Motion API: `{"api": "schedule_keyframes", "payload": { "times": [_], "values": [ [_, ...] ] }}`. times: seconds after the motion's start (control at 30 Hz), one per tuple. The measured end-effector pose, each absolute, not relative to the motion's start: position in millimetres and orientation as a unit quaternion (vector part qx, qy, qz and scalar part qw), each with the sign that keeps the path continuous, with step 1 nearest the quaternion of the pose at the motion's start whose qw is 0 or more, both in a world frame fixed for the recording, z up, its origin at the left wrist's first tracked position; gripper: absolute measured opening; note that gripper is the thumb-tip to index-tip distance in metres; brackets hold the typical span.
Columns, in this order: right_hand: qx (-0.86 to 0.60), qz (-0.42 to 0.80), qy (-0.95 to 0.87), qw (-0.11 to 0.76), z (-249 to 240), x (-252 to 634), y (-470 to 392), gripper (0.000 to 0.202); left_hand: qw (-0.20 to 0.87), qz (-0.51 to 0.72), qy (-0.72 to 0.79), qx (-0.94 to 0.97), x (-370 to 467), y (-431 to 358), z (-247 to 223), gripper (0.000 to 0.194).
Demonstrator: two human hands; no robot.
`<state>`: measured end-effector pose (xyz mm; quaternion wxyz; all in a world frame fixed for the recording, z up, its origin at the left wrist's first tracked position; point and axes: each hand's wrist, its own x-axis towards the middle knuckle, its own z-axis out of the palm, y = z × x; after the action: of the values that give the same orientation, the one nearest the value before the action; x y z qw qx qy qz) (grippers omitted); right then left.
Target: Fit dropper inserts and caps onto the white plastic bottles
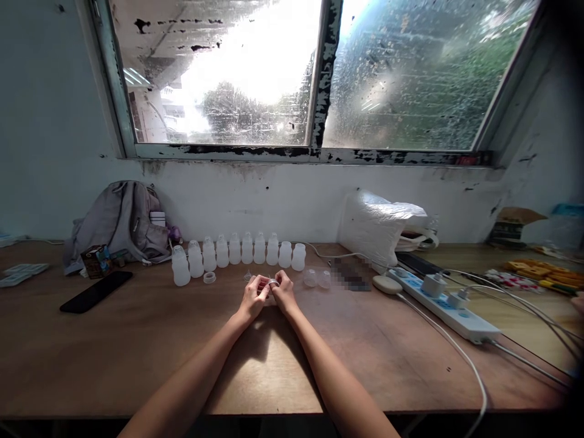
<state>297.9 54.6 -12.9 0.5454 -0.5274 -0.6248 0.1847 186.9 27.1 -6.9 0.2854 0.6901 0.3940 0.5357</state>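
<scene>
Close together over the table's middle, my left hand (253,297) and my right hand (285,292) pinch a small whitish bottle collar ring (273,281) between their fingertips. Fingers cover much of it, so whether a teat sits inside I cannot tell. Behind them stands a row of several frosted baby bottles (235,249); most have clear domed tops, while the two at the right end show open necks. Another white collar ring (209,277) lies before the row. A clear teat (248,275) rests just beyond my left hand. Two translucent caps (323,280) lie right of my right hand.
A grey backpack (125,222), a small box (96,261) and a black phone (95,292) are at left. To the right are a white foil bag (381,222), a round white device (387,285) and a power strip (449,307) with trailing cables. A person's hand (578,302) shows at the right edge.
</scene>
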Motion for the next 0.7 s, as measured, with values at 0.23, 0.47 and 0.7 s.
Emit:
{"api": "schedule_keyframes", "payload": {
  "times": [0.23,0.47,0.7],
  "values": [
    [-0.542,0.189,-0.619,0.536,-17.9,296.9,57.4,0.006,0.245,0.527,0.416,0.700,183.2,40.4,-14.3,0.011],
    [-0.513,0.236,-0.645,0.515,-15.2,290.2,50.8,0.011,0.197,0.543,0.474,0.665,171.7,55.2,-21.3,0.011],
    [-0.536,0.214,-0.644,0.503,-15.9,290.5,52.5,0.008,0.184,0.528,0.485,0.672,172.9,56.6,-23.5,0.010]
  ]
}}
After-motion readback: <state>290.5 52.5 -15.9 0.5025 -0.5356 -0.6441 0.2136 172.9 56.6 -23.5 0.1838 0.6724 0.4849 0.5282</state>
